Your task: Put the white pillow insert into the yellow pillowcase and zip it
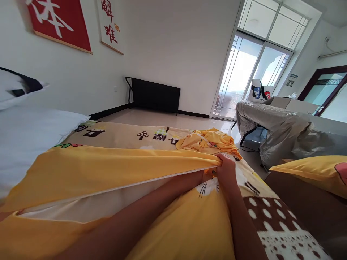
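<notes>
A yellow pillowcase (116, 162) with a white-edged long opening stretches across the bed in front of me. My right hand (226, 168) is closed on its gathered far-right end, fingers wrapped round the cloth. From the lower left, my left forearm runs along the opening, and my left hand (206, 176) lies against the cloth right beside my right hand. Its fingers are hidden behind the right hand and the fabric. Below my arms, more yellow cloth (187, 224) bulges up, with a white whiskered animal face printed near its top.
A white pillow (35, 133) lies at the left. Crumpled yellow cloth (210, 141) rests on the patterned bed sheet (121, 135). At the right are another yellow pillow (311, 171) and plastic-wrapped furniture (279, 122). A folded black frame (155, 95) leans on the far wall.
</notes>
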Demonstrator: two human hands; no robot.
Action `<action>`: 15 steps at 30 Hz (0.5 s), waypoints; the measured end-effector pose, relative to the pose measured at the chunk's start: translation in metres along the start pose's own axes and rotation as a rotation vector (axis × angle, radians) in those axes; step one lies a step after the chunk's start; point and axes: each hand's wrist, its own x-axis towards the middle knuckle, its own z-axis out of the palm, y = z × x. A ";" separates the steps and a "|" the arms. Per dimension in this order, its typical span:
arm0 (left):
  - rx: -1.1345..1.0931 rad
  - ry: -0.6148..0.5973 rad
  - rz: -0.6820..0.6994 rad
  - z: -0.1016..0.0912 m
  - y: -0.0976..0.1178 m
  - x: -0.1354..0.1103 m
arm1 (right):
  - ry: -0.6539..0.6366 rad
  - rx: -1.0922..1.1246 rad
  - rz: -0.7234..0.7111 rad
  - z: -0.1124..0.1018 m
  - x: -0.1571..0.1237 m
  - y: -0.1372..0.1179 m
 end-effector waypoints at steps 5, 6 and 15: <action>-0.081 -0.095 -0.021 0.010 -0.015 0.008 | 0.007 0.210 -0.068 0.001 0.001 0.001; -0.089 -0.112 -0.035 0.012 -0.016 0.009 | 0.009 0.212 -0.052 0.001 0.001 0.001; -0.035 -0.170 -0.134 0.020 -0.021 0.013 | -0.002 -0.047 0.057 0.004 0.000 -0.001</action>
